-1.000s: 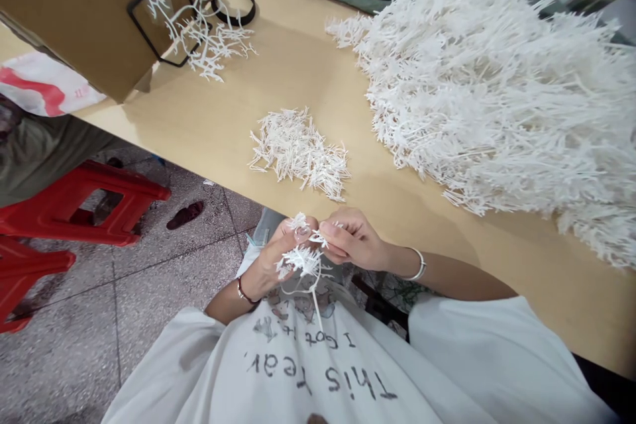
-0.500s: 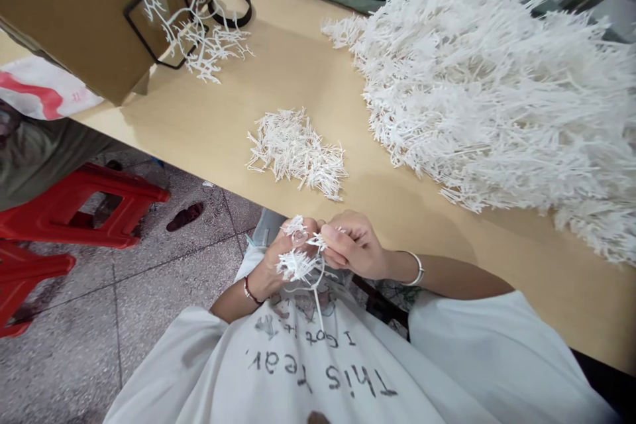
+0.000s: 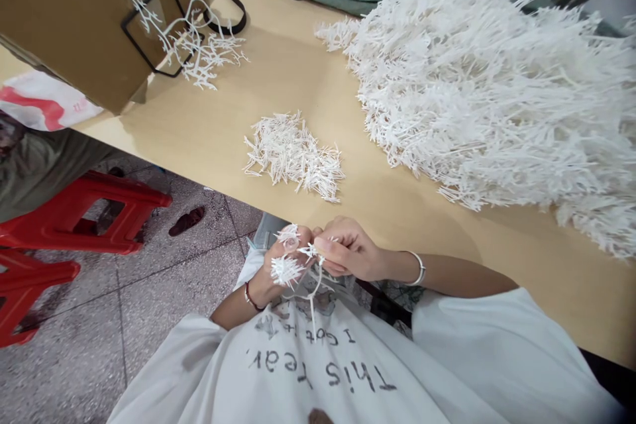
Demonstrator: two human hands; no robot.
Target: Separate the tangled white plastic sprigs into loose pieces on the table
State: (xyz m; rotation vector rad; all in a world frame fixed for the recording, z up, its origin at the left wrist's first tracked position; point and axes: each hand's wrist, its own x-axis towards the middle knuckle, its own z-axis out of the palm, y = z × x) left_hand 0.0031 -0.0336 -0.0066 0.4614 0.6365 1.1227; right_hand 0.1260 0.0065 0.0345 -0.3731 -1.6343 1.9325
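Note:
Close to my shirt, a white plastic branch [image 3: 313, 291] with a forked stem hangs between my two hands, stem end toward me. My left hand [image 3: 273, 270] is closed around part of it, with tufts of small white sprigs [image 3: 286, 271] showing at its fingers. The thumb and fingers of my right hand [image 3: 354, 250] pinch a tip of the branch, right beside the left fingertips. Exactly what lies under the right fingertips is hidden. A small heap of loose white sprigs [image 3: 295, 156] lies on the table just beyond my hands.
A large pile of white plastic branches [image 3: 477, 93] covers the table's right side. At the back left, another white branch [image 3: 199, 40] leans by a black wire frame [image 3: 130, 36] and a cardboard box [image 3: 74, 20]. Red stools [image 3: 84, 212] stand on the floor at left, near a seated person's leg.
Both hands stay together at nearly the same spot, with a slight shift of the right fingers at the branch tip. The whole view has moved a little.

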